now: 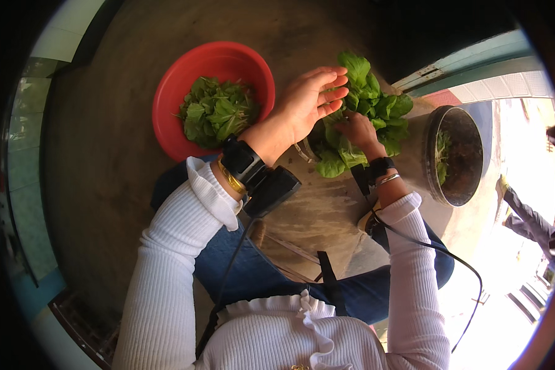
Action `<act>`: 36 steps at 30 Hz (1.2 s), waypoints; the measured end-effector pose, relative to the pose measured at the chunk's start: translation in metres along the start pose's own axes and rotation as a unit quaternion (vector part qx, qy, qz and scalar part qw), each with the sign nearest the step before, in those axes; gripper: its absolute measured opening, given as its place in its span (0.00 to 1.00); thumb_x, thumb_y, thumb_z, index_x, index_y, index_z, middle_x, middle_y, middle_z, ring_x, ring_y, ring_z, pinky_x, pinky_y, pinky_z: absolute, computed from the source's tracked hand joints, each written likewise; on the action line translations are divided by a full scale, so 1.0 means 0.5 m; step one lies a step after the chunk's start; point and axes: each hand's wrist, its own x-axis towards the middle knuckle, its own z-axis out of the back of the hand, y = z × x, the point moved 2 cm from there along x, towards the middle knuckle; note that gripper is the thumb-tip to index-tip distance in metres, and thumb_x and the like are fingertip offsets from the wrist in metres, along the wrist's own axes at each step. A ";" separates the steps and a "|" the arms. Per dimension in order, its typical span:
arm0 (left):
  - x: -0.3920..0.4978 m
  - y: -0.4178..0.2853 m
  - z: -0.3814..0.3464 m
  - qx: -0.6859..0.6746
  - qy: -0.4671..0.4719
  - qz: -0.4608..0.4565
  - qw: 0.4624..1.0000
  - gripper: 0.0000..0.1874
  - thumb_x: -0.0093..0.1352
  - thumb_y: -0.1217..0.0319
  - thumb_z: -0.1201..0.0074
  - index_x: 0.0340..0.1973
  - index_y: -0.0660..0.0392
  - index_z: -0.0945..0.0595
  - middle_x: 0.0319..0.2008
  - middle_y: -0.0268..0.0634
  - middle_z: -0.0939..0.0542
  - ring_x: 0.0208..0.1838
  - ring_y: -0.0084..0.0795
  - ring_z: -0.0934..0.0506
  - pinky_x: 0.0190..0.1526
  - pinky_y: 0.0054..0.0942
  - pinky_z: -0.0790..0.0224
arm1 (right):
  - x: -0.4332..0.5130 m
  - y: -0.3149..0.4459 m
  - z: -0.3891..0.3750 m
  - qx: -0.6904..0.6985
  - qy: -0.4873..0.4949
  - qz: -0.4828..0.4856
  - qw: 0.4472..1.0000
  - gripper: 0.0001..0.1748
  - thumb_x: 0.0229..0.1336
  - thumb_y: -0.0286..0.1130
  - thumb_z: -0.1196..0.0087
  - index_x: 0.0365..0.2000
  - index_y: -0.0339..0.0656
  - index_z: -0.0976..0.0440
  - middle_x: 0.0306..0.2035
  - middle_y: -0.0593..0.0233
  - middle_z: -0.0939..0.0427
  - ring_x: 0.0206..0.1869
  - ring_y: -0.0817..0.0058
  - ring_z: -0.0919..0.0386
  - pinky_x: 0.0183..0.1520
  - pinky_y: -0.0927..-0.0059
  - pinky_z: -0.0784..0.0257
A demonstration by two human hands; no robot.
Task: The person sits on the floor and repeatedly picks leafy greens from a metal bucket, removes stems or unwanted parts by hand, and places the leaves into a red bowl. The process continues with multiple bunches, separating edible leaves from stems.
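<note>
My left hand (312,99) is raised beside a heap of leafy greens (391,108), palm turned toward them. Its fingers are a little apart and nothing is in it. Lower and to the right, my right hand (358,132) reaches in among the leaves, its fingers curled around some of them; the fingertips are partly hidden. The heap seems to rest in or on a container whose pale curved rim (306,151) shows at the left; leaves cover the rest. To the left stands a red plastic basin (166,101) holding picked leaves (219,113).
A bucket (460,189) with green scraps and dark matter inside stands at the right. A black cable (444,252) runs from my right wrist. The concrete floor (300,208) shows between my knees. Another person's legs (529,217) are visible in the bright area at far right.
</note>
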 end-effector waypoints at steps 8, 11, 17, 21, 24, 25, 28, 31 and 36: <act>-0.002 0.007 0.015 0.033 -0.011 -0.008 0.999 0.12 0.71 0.65 0.51 0.48 0.52 0.22 0.44 0.30 0.22 0.46 0.23 0.24 0.47 0.25 0.31 | -0.032 -0.047 0.139 0.212 0.053 0.016 0.976 0.17 0.55 0.34 0.39 0.40 0.30 0.24 0.32 0.68 0.22 0.35 0.82 0.30 0.41 0.76 0.32; -0.001 0.027 0.021 0.111 -0.012 -0.014 0.994 0.12 0.71 0.66 0.52 0.48 0.53 0.22 0.44 0.29 0.22 0.46 0.22 0.24 0.47 0.24 0.31 | -0.068 -0.031 0.177 0.294 0.044 0.000 0.955 0.18 0.56 0.33 0.39 0.42 0.28 0.25 0.36 0.67 0.21 0.38 0.81 0.27 0.44 0.77 0.31; 0.015 0.130 0.005 0.289 -0.040 -0.011 0.956 0.21 0.69 0.56 0.46 0.51 0.56 0.27 0.44 0.32 0.23 0.48 0.23 0.27 0.46 0.25 0.33 | -0.148 0.021 0.210 0.460 0.063 -0.006 0.886 0.19 0.55 0.30 0.38 0.43 0.28 0.26 0.38 0.67 0.21 0.39 0.82 0.25 0.44 0.78 0.29; 0.037 0.154 0.007 0.263 -0.055 -0.053 0.962 0.16 0.69 0.59 0.45 0.45 0.54 0.24 0.40 0.32 0.22 0.42 0.21 0.26 0.41 0.23 0.33 | -0.166 0.035 0.192 0.455 0.089 -0.016 0.886 0.19 0.56 0.30 0.39 0.46 0.30 0.26 0.39 0.69 0.22 0.39 0.84 0.26 0.42 0.79 0.30; 0.044 0.160 0.021 0.240 -0.095 -0.031 0.966 0.12 0.68 0.64 0.45 0.43 0.56 0.23 0.35 0.29 0.22 0.34 0.17 0.27 0.34 0.20 0.33 | -0.168 0.030 0.178 0.462 0.075 -0.033 0.883 0.19 0.57 0.32 0.39 0.46 0.31 0.26 0.37 0.70 0.22 0.38 0.84 0.27 0.41 0.80 0.31; 0.043 0.161 0.025 0.236 -0.094 -0.032 0.967 0.12 0.68 0.64 0.45 0.43 0.56 0.23 0.35 0.28 0.22 0.34 0.17 0.27 0.34 0.20 0.33 | -0.168 0.024 0.178 0.474 0.062 -0.040 0.877 0.19 0.57 0.32 0.39 0.45 0.30 0.26 0.37 0.69 0.22 0.38 0.84 0.27 0.42 0.80 0.31; 0.041 0.155 0.048 0.237 -0.100 -0.030 0.966 0.12 0.69 0.65 0.46 0.45 0.55 0.23 0.35 0.26 0.23 0.34 0.16 0.27 0.34 0.19 0.33 | -0.159 -0.003 0.169 0.494 0.039 -0.078 0.865 0.19 0.58 0.31 0.41 0.45 0.27 0.27 0.39 0.65 0.21 0.39 0.82 0.26 0.43 0.78 0.30; 0.039 0.130 0.084 0.252 -0.129 -0.046 0.958 0.12 0.70 0.64 0.48 0.48 0.52 0.22 0.37 0.28 0.22 0.39 0.19 0.26 0.40 0.20 0.33 | -0.132 -0.053 0.151 0.478 0.043 -0.094 0.872 0.23 0.57 0.31 0.41 0.48 0.25 0.28 0.41 0.60 0.21 0.41 0.78 0.25 0.45 0.76 0.30; 0.034 0.075 0.136 0.235 -0.138 -0.112 0.956 0.14 0.69 0.64 0.43 0.45 0.59 0.21 0.36 0.29 0.22 0.36 0.17 0.25 0.39 0.20 0.33 | -0.074 -0.145 0.078 0.330 0.022 -0.064 0.942 0.29 0.54 0.35 0.38 0.51 0.23 0.30 0.43 0.55 0.21 0.43 0.72 0.24 0.47 0.71 0.30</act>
